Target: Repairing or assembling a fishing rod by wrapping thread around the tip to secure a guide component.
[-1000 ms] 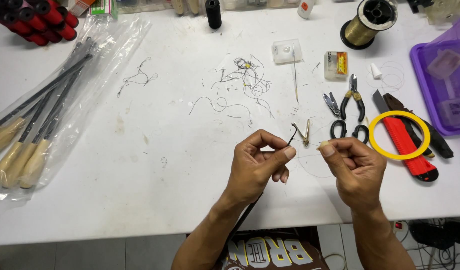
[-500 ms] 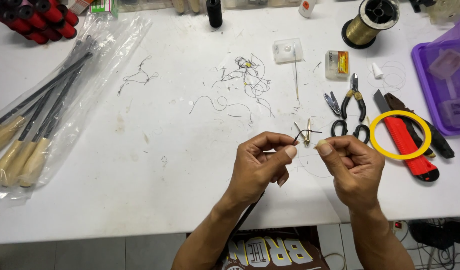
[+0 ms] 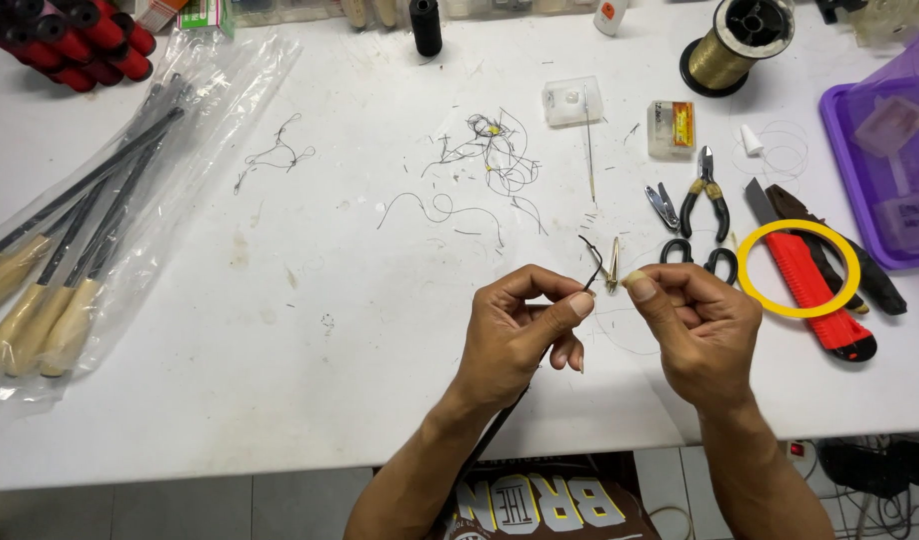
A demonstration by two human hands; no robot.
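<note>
My left hand (image 3: 520,330) pinches a thin dark rod whose tip (image 3: 592,262) curls up between the hands; the rod runs down under my wrist toward my lap. My right hand (image 3: 698,325) pinches a small brass-coloured ring guide (image 3: 613,266) against the rod tip, with a fine pale thread (image 3: 620,335) looping below. Both hands hover just above the white table (image 3: 330,330) near its front edge, fingertips almost touching.
Scissors (image 3: 698,258), pliers (image 3: 706,190), nail clippers (image 3: 663,206), a red utility knife (image 3: 815,295) under a yellow ring (image 3: 752,285) lie right. A gold thread spool (image 3: 735,45), purple tray (image 3: 850,150), thread scraps (image 3: 495,155) sit farther back. Bagged wooden-handled rods (image 3: 70,250) lie left.
The rod tip and the small guide have turned between my fingertips; both hands stay in almost the same place, shifting slightly closer together.
</note>
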